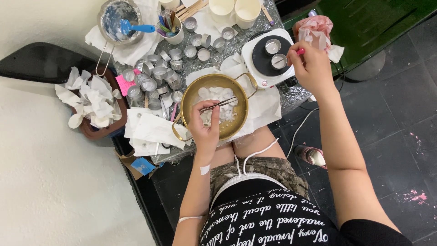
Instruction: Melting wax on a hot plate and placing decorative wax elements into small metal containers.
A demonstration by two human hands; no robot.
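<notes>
Holding metal tweezers pinched between closed fingers, the left hand sits over the near rim of a brass bowl; the tweezer tips reach across white wax discs heaped inside. The bowl rests on white paper on a foil-covered surface. Over to the right, the right hand is closed around a thin pink-ended stick above a small white hotplate, where two metal cups sit on the dark burner; the stick's tip points at the nearer cup. Left of the bowl lies a cluster of empty cups, and beyond them a sieve with a blue spatula. Crumpled tissues fill a brown tray at the far left.
</notes>
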